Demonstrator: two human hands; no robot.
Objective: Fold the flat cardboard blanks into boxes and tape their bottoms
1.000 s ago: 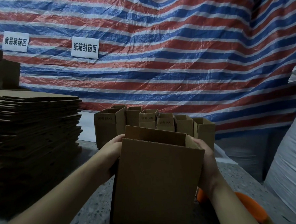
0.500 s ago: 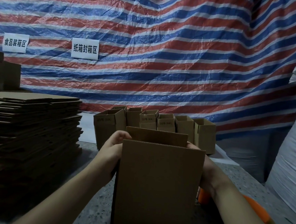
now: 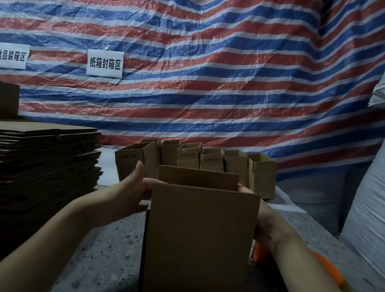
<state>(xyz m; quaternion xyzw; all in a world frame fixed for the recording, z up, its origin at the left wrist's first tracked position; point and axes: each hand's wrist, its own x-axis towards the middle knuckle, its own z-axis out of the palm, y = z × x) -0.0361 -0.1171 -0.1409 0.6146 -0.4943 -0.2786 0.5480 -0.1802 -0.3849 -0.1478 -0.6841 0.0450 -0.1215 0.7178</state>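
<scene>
I hold a brown cardboard box (image 3: 200, 240) upright on the speckled table (image 3: 105, 253), its near and far flaps standing up. My left hand (image 3: 131, 189) is at the box's upper left. Its thumb is lifted and its straight fingers reach in between the two flaps, with the tips hidden. My right hand (image 3: 264, 219) wraps the upper right corner. Its fingers come over the edge between the flaps; the box hides most of the hand. A tall stack of flat blanks (image 3: 38, 171) stands to the left.
Several folded open boxes (image 3: 235, 166) stand in a row behind the held box. An orange tape dispenser (image 3: 328, 266) lies under my right forearm. A striped tarp (image 3: 213, 80) hangs behind, and white sacks (image 3: 376, 200) crowd the right.
My left thumb has lifted off the box side and the fingers have slid in between the flaps. The right fingers have moved in over the top edge. The box stays upright.
</scene>
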